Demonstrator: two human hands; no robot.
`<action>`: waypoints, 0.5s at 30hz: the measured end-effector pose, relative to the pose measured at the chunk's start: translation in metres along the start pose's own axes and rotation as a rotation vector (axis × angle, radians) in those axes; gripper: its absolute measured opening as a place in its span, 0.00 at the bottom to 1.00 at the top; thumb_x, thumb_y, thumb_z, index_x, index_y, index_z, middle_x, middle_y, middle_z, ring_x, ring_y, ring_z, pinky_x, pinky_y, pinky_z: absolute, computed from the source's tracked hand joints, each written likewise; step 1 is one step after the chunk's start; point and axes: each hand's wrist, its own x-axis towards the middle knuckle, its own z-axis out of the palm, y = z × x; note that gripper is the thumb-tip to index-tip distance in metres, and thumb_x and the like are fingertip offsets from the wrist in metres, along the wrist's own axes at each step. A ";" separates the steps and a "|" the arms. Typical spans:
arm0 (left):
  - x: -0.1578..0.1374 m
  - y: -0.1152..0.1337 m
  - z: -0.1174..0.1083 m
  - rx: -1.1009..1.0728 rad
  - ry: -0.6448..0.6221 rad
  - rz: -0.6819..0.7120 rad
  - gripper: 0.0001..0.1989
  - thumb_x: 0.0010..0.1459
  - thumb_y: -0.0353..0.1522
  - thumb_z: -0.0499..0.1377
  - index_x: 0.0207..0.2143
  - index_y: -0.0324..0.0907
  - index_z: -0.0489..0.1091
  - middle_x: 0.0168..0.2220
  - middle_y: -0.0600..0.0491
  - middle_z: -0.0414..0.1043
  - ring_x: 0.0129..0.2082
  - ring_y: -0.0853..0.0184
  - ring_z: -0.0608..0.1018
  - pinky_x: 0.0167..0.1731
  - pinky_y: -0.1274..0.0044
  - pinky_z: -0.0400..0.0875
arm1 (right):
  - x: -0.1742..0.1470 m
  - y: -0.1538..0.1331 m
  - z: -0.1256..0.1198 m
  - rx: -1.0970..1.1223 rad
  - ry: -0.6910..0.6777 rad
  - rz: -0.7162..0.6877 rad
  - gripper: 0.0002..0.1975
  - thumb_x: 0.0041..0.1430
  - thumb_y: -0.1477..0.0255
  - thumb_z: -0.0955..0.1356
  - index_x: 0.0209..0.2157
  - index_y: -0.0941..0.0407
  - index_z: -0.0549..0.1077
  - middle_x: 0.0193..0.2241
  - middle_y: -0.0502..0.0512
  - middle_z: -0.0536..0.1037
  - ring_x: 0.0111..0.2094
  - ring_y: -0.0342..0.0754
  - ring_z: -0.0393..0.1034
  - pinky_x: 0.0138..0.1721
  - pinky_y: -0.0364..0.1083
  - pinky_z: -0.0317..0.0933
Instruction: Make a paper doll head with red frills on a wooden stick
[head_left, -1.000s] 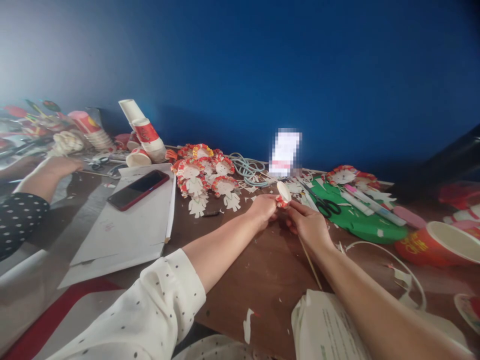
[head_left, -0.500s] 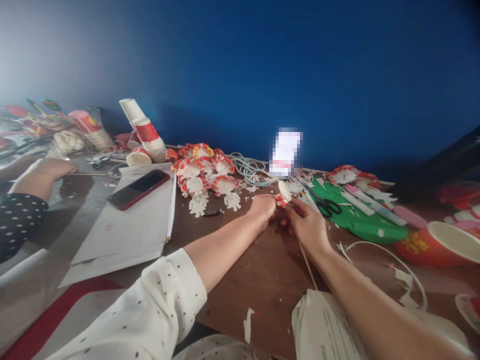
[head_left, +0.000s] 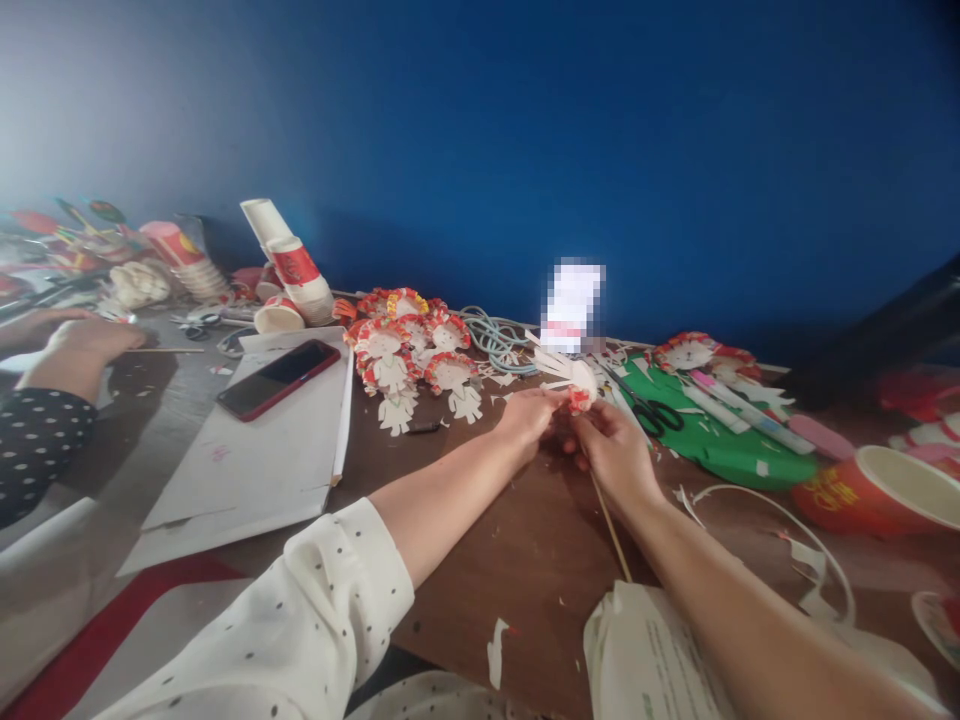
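Note:
A small red-and-white paper cup piece [head_left: 583, 379], with white strips fanning out to its left, is pinched between both hands over the brown table. My left hand [head_left: 531, 416] is closed on its left side. My right hand [head_left: 616, 446] is closed around its lower right side, and some fingertips are hidden behind the hands. A thin wooden stick [head_left: 611, 525] runs from under my right hand down towards a white printed bag; I cannot tell whether the hand grips it. Black-handled scissors [head_left: 654, 415] rest just right of my right hand on green material [head_left: 720, 455].
Several paper lion figures [head_left: 405, 345] lie left of the hands, by a coiled cable [head_left: 499, 340]. A phone [head_left: 279, 380] rests on a white board [head_left: 240, 470]. Stacked cups [head_left: 296, 265] lean near the blue wall. A red tub [head_left: 840, 495] stands right; another person's hand [head_left: 97, 340] is far left.
The paper cup piece has turned and shifted slightly right, and its white strips now spread out to the left. The other person's hand has shifted slightly left.

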 end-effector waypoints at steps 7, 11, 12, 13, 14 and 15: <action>0.005 -0.005 -0.001 -0.002 -0.056 0.005 0.09 0.53 0.30 0.64 0.25 0.35 0.70 0.17 0.55 0.64 0.11 0.78 0.59 0.14 0.80 0.44 | -0.002 -0.004 0.002 0.016 0.005 0.042 0.16 0.51 0.58 0.71 0.35 0.56 0.74 0.17 0.45 0.70 0.14 0.39 0.58 0.16 0.40 0.50; 0.005 -0.003 0.000 -0.052 -0.038 -0.023 0.04 0.54 0.26 0.62 0.27 0.34 0.71 0.17 0.56 0.64 0.11 0.78 0.59 0.14 0.80 0.44 | -0.001 -0.002 0.001 0.074 0.007 0.094 0.17 0.48 0.58 0.73 0.35 0.56 0.75 0.16 0.45 0.69 0.14 0.38 0.56 0.16 0.40 0.48; 0.004 -0.002 0.000 -0.059 -0.037 -0.031 0.03 0.54 0.26 0.62 0.28 0.33 0.71 0.16 0.56 0.63 0.11 0.79 0.59 0.14 0.81 0.44 | 0.000 -0.001 0.001 0.091 0.012 0.109 0.18 0.47 0.58 0.74 0.35 0.56 0.75 0.16 0.45 0.69 0.14 0.38 0.56 0.16 0.40 0.47; 0.003 -0.001 0.001 -0.063 -0.041 -0.037 0.04 0.54 0.26 0.62 0.28 0.33 0.71 0.17 0.56 0.64 0.12 0.79 0.58 0.14 0.81 0.43 | 0.000 -0.001 0.001 0.104 0.019 0.121 0.18 0.47 0.58 0.74 0.34 0.56 0.76 0.16 0.45 0.69 0.14 0.37 0.55 0.16 0.39 0.47; 0.002 0.000 0.001 -0.065 -0.048 -0.040 0.04 0.54 0.27 0.63 0.28 0.33 0.71 0.17 0.55 0.64 0.12 0.79 0.58 0.14 0.81 0.43 | 0.000 -0.001 0.001 0.113 0.026 0.129 0.18 0.47 0.58 0.74 0.34 0.57 0.76 0.16 0.45 0.68 0.15 0.37 0.55 0.16 0.39 0.47; 0.001 0.001 0.001 -0.061 -0.048 -0.041 0.05 0.54 0.28 0.63 0.28 0.33 0.72 0.18 0.54 0.65 0.12 0.79 0.59 0.14 0.81 0.43 | 0.000 -0.002 0.001 0.116 0.033 0.133 0.17 0.47 0.59 0.74 0.34 0.57 0.76 0.16 0.45 0.68 0.15 0.37 0.55 0.16 0.39 0.46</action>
